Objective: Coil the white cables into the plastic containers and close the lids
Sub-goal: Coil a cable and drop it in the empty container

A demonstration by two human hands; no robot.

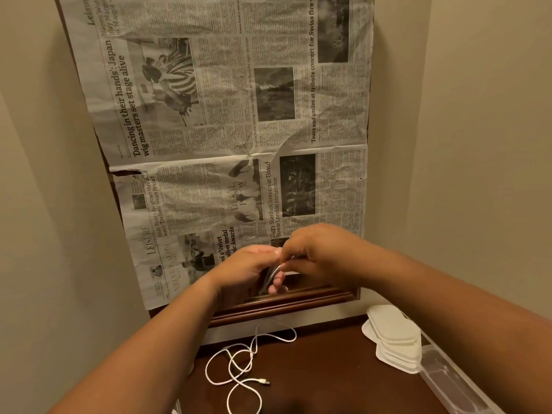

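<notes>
I read sideways headlines on the newspaper (227, 121): "'Dancing in their hands': Japan wig masters set stage alive", "Ziggy Stardust lives on at David Bowie London immersive", plus "LEISURE" near its lower left edge.
</notes>
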